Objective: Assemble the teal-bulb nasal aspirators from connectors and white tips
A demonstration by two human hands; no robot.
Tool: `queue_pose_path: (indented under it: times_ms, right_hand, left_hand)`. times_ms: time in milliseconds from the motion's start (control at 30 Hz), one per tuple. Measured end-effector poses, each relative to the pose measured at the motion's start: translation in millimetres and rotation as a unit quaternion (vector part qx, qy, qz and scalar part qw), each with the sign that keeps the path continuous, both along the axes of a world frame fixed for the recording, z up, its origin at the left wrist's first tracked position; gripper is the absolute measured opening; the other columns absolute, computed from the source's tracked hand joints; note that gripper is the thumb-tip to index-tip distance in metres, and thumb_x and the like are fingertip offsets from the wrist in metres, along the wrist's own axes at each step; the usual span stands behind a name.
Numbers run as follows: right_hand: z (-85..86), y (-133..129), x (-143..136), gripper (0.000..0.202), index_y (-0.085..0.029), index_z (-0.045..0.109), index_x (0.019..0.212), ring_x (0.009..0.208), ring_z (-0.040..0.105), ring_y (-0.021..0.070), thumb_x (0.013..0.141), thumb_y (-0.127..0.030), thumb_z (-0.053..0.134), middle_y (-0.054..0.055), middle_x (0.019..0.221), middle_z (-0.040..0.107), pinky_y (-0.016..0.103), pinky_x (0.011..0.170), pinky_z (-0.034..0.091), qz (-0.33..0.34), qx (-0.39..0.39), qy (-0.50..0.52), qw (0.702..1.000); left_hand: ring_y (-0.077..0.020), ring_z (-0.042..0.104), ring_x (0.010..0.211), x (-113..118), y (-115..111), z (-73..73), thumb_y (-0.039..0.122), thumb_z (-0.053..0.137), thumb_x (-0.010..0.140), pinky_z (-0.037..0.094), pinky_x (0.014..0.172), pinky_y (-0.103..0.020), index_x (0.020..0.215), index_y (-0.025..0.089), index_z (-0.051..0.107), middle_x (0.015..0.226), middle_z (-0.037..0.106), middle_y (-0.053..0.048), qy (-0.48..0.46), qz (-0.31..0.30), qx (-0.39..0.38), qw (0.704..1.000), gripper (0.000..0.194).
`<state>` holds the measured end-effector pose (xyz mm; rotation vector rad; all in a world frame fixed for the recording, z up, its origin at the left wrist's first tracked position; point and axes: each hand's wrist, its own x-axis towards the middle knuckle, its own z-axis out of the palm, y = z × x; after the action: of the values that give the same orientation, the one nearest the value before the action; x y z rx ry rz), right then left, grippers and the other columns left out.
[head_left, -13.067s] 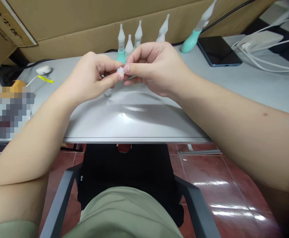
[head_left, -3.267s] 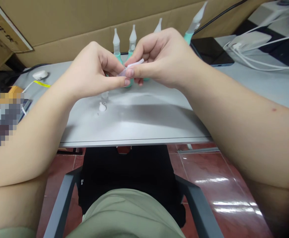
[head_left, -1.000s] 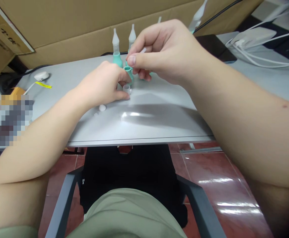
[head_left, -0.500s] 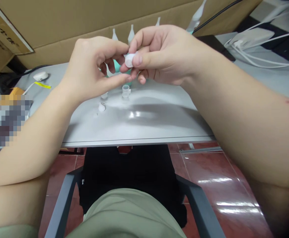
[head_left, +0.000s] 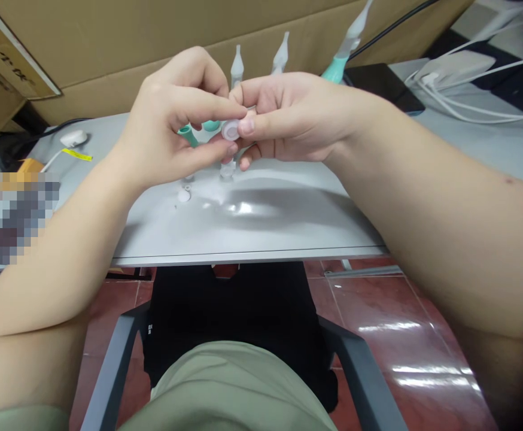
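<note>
A small round piece of translucent white plastic [head_left: 230, 130] shows its ring-shaped end toward me. My right hand [head_left: 288, 117] pinches its right side between thumb and fingers. My left hand [head_left: 176, 114] closes on the same piece, index finger above it and thumb below. On the table just under the fingers stands a small clear plastic cup-like part [head_left: 228, 170], partly covered. A small white plastic part [head_left: 184, 195] lies left of it. Behind my left fingers appear an open-topped teal part [head_left: 188, 135] and another teal part [head_left: 211, 126], both partly hidden.
Several pointed translucent nozzles stand along the cardboard wall [head_left: 122, 48], one of them on a teal bulb [head_left: 336, 69]. A dark flat device [head_left: 385, 87] and white cables [head_left: 459, 111] lie at the right. A white plug-like object [head_left: 73, 138] is on the table [head_left: 261, 233] at the left.
The white piece has come slightly lower and turned its ring end toward me. My left index finger and thumb have closed onto it. The leftmost upright nozzle is now hidden behind my left hand.
</note>
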<state>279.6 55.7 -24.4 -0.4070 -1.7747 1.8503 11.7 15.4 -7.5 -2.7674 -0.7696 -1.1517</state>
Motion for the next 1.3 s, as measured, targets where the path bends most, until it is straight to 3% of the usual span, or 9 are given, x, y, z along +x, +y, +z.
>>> queue_pose_path:
  times_ms: [100,200,367,533,700,900,1067,1167,1300]
  right_hand:
    - [3.1,-0.6,1.2,0.025,-0.021,0.079,0.117,0.088,0.094,0.0221,0.117,-0.027,0.103,0.007,0.102,0.092,0.027,0.073,0.079,-0.017,0.015,-0.041,0.999]
    - [4.9,-3.3,-0.6,0.019,-0.021,0.082,0.111,0.07,0.086,0.0179,0.117,-0.025,0.099,0.005,0.092,0.089,0.022,0.058,0.07,-0.076,0.057,-0.044,0.994]
    - [5.1,-7.8,-5.0,0.021,-0.028,0.087,0.101,0.053,0.062,0.0058,0.105,-0.013,0.102,-0.007,0.072,0.078,0.013,0.048,0.049,-0.171,0.139,0.013,0.975]
    - [10.2,-18.0,-6.9,0.038,-0.037,0.095,0.104,0.072,0.071,0.0044,0.091,-0.008,0.115,-0.01,0.086,0.082,0.005,0.064,0.058,-0.24,0.212,0.102,0.942]
    - [14.4,-22.5,-6.1,0.035,-0.034,0.099,0.088,0.091,0.081,0.0082,0.101,-0.003,0.107,-0.005,0.093,0.087,0.002,0.075,0.065,-0.256,0.285,0.024,0.923]
    - [12.3,-19.3,-4.6,0.042,-0.032,0.099,0.085,0.081,0.077,0.0001,0.101,0.007,0.101,-0.009,0.085,0.089,-0.003,0.074,0.058,-0.198,0.302,0.056,0.931]
    - [13.6,-24.3,-7.2,0.046,-0.032,0.098,0.083,0.082,0.076,0.0026,0.102,0.01,0.099,-0.007,0.084,0.087,-0.001,0.076,0.06,-0.208,0.288,0.034,0.934]
    - [12.4,-25.1,-9.8,0.047,-0.03,0.094,0.079,0.081,0.075,0.0053,0.1,0.013,0.098,-0.006,0.085,0.086,0.003,0.076,0.063,-0.215,0.263,0.016,0.94]
    - [9.6,-25.6,-10.3,0.042,-0.027,0.089,0.086,0.079,0.081,0.0081,0.102,0.012,0.092,-0.005,0.088,0.086,0.013,0.078,0.07,-0.184,0.215,0.016,0.959]
  left_hand:
    - [-0.0315,0.081,0.11,-3.2,-0.4,2.1,0.076,0.079,0.116,0.065,0.101,-0.058,0.116,0.036,0.102,0.127,0.092,-0.011,-0.014,0.004,-0.005,1.0,0.046]
    - [-0.0383,0.081,0.135,1.2,-3.8,7.7,0.086,0.077,0.117,0.065,0.11,-0.062,0.138,0.04,0.1,0.136,0.095,-0.009,0.078,-0.028,-0.064,0.995,0.055]
    - [-0.0494,0.072,0.162,27.4,-14.5,3.4,0.101,0.098,0.088,0.068,0.116,-0.07,0.155,0.045,0.095,0.121,0.096,-0.01,0.132,-0.052,-0.142,0.98,0.087]
    - [-0.0516,0.084,0.147,27.8,-12.3,2.7,0.088,0.109,0.082,0.072,0.108,-0.071,0.148,0.044,0.096,0.115,0.096,-0.012,0.083,-0.013,-0.195,0.977,0.08]
    - [-0.0429,0.093,0.099,0.5,-6.9,10.3,0.067,0.108,0.09,0.073,0.09,-0.067,0.11,0.035,0.097,0.1,0.093,-0.012,-0.034,0.057,-0.234,0.97,0.04]
    - [-0.0503,0.095,0.127,34.3,-22.3,5.3,0.064,0.12,0.079,0.076,0.11,-0.075,0.15,0.041,0.095,0.111,0.097,-0.012,0.045,0.037,-0.252,0.966,0.079]
    - [-0.049,0.096,0.125,43.4,-21.8,10.4,0.067,0.121,0.078,0.078,0.11,-0.073,0.148,0.04,0.096,0.109,0.098,-0.012,0.06,0.032,-0.259,0.964,0.08]
    - [-0.0452,0.097,0.112,23.1,-17.9,17.2,0.067,0.118,0.083,0.079,0.102,-0.07,0.13,0.037,0.098,0.105,0.097,-0.012,0.05,0.037,-0.274,0.96,0.059]
    - [-0.0259,0.082,0.071,6.1,-16.5,22.5,0.052,0.12,0.084,0.071,0.072,-0.055,0.084,0.031,0.09,0.087,0.092,-0.007,-0.08,0.015,-0.327,0.942,0.036]
